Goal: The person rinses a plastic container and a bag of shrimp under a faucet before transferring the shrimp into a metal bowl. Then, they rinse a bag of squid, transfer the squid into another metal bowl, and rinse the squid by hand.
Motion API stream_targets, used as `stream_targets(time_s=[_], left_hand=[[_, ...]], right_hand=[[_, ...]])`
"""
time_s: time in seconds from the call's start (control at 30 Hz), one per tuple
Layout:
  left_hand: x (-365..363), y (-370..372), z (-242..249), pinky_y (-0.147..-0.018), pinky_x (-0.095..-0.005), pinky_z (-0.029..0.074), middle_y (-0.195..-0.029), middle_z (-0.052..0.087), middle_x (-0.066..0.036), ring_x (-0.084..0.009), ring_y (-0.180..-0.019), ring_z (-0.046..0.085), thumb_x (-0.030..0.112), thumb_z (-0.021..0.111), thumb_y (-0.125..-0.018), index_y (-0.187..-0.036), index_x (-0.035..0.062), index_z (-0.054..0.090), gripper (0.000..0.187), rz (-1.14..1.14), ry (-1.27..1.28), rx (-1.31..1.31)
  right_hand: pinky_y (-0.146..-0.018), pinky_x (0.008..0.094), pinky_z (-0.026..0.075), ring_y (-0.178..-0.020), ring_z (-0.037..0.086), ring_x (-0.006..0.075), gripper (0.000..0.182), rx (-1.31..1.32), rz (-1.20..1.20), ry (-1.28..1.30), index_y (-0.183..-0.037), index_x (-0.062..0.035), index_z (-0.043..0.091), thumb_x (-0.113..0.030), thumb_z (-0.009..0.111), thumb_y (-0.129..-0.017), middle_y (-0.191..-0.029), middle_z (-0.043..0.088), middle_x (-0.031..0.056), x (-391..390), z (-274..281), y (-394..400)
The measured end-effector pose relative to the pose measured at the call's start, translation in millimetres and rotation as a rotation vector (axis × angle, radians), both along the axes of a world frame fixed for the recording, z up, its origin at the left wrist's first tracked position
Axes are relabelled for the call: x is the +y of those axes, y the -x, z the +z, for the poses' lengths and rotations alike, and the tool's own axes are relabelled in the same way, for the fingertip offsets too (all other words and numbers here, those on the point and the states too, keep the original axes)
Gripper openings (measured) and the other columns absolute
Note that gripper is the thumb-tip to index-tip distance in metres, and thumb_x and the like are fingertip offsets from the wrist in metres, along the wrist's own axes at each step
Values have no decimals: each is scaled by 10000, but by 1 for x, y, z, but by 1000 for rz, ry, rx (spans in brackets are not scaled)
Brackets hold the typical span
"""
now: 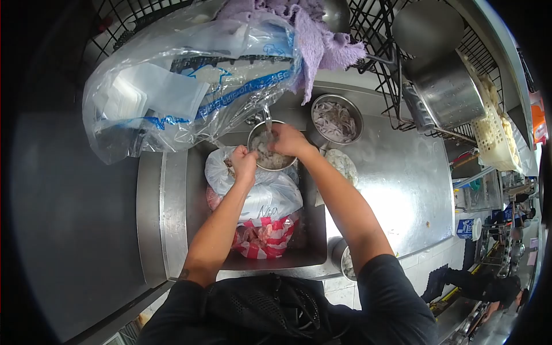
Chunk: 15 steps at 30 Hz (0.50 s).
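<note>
Metal bowl (pixel 275 165) sitting over upper end of sink (pixel 311 241), above white bag (pixel 270 198). Mouth facing up twd camera; rim looking round, so long axis can't be told. Base hidden; whether it's resting on bag or held clear, can't tell. Pale wet pcs inside, blurred, type unclear, partly under R hand (pixel 286 142).

L hand (pixel 244 164) closing on bowl's left edge, fingers curled; exact grip (rim or handle) not legible. R hand reaching in from right, fingers part-bent, tips lost among pcs; can't tell if pinching any.

White bag lying below bowl w/ handwriting, partly legible; striped bag (pixel 280 237), red/white, showing pinkish pcs, sitting nearer the wearer. 2nd bowl (pixel 355 116) standing on desk (pixel 402 172), up-right of 1st, holding pale strips. Pale bundle (pixel 342 167) partly hiding behind R forearm. Metal container (pixel 337 253) by R elbow, cut by sleeve.

Clear bag (pixel 178 92), blue print, hanging above L side, covering part of rack (pixel 376 63); purple cloth (pixel 322 49) draping beside it. Co-worker (pixel 489 286) far right, dark clothes, small, distorted.
</note>
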State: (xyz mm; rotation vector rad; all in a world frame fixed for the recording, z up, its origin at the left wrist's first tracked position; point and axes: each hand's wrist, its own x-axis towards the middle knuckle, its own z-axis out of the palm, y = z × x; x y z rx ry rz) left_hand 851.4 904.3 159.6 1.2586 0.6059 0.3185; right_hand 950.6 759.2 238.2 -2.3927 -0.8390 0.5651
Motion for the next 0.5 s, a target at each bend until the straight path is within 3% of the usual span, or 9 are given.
stream_targets(time_s=[0.07,0.1,0.17,0.23,0.3,0.33,0.5], left_hand=[[-2,5,-2,-458,-298,318,-607,403,26,-99,-528,406,-60,600,-684,-635,124,382,289,2,-103,-52],[-3,6,-3,-464,-306,305,-590,384,30,-95,-519,398,-47,606,-687,-633,119,379,287,5,-205,-107],[-12,16,12,-486,-334,336,-573,411,-3,-131,-515,427,-33,614,-687,-637,95,401,254,-15,-354,-111],[-24,31,32,-507,-363,368,-556,438,-36,-166,-511,456,-19,622,-687,-642,72,423,224,-48,-514,-109],[-38,49,50,-531,-407,412,-555,498,-123,-261,-512,522,12,644,-692,-664,32,454,192,-150,-874,-49],[-43,57,57,-569,-459,450,-594,553,-192,-373,-569,587,36,647,-699,-681,19,486,163,-219,-908,-3],[-70,95,73,-627,-534,465,-667,614,-230,-453,-674,626,53,636,-733,-719,9,532,114,-466,-1120,-5]], right_hand=[[-966,435,512,-1083,653,384,697,-152,-269,-173,-1324,13,577,-273,804,-729,-1209,658,218,-9,-7,21],[-966,435,512,-1083,653,384,697,-159,-274,-175,-1324,13,577,-273,804,-729,-1209,658,218,-13,-14,37],[-1066,449,433,-1242,531,450,774,-393,-365,-363,-1375,60,505,-292,789,-747,-1341,545,298,-18,-33,76],[-1104,453,387,-1300,471,453,807,-344,-429,-377,-1401,84,449,-289,772,-763,-1402,481,309,-19,-54,106],[-1143,457,341,-1357,410,456,841,-285,-512,-401,-1427,108,393,-286,755,-778,-1462,417,320,-16,-75,129],[-1155,468,318,-1362,400,465,839,-255,-547,-475,-1445,103,368,-274,735,-792,-1468,408,326,-14,-85,138],[-1153,476,288,-1356,378,469,747,-161,-760,-723,-1431,66,388,-222,693,-812,-1438,408,321,7,-141,185]])
